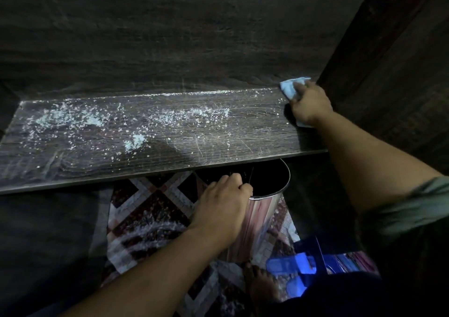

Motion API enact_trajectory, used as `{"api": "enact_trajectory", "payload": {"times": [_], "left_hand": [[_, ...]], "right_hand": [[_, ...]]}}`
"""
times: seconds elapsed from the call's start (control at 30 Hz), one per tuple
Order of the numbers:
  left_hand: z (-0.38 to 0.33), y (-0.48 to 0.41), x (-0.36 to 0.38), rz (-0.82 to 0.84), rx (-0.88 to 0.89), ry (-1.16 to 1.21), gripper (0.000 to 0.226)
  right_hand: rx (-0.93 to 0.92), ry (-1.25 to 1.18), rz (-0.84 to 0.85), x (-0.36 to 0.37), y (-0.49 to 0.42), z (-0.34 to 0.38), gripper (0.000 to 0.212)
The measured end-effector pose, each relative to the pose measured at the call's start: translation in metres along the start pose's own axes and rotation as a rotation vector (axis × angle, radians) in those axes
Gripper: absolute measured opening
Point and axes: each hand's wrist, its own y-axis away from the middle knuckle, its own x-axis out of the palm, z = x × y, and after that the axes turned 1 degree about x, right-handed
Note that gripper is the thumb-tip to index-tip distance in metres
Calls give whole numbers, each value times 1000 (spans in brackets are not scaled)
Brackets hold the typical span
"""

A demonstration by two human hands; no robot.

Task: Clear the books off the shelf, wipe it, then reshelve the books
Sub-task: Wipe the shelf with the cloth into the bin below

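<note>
Dark wood shelf (218, 132): white dust strewn left of the fingers. Right hand (309, 105): fingers clamped on blue cloth (290, 87), shelf's rear right corner. Left hand (223, 200): fingers curled over metal bin (267, 210) rim, below.

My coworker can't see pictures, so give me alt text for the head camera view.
A person's right hand holds a blue cloth on the far right corner of a dark wooden shelf strewn with white crumbs. The left hand grips the rim of a metal bin just below the shelf's front edge, above a patterned rug.
</note>
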Motion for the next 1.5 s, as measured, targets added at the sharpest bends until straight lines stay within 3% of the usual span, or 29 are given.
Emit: {"api": "enact_trajectory", "payload": {"times": [0.17, 0.27, 0.37, 0.47, 0.53, 0.63, 0.8, 0.9, 1.0, 1.13, 1.4, 1.5], "left_hand": [[-1, -1, 1, 2, 10, 18, 39], [-2, -1, 1, -23, 17, 24, 32], [-1, 0, 1, -27, 22, 24, 30], [1, 0, 1, -22, 27, 18, 31], [1, 1, 1, -16, 26, 14, 33], [1, 0, 0, -8, 21, 4, 38], [2, 3, -1, 0, 1, -4, 36], [3, 4, -2, -14, 2, -5, 34], [4, 4, -3, -6, -3, -4, 33], [3, 4, -5, 10, 2, -18, 36], [6, 5, -5, 8, 8, -3, 36], [6, 7, -6, 0, 16, -12, 35]], "right_hand": [[-259, -236, -18, 14, 52, 21, 47], [-192, -350, -158, 7, 57, 24, 47], [-76, -306, -351, -6, 33, 16, 56], [178, -90, -120, 2, 17, 7, 64], [211, -4, -5, 13, 15, 11, 65], [106, -10, -24, 23, 19, 34, 59], [-231, -109, 22, 19, 31, 54, 45], [-216, -280, -179, -2, 30, 54, 44], [-217, -179, -408, -9, 32, 56, 54], [-311, 125, -163, 10, 25, 62, 62], [-287, 10, 220, -11, 13, 67, 41], [-241, 22, 114, -28, 16, 47, 38]]}}
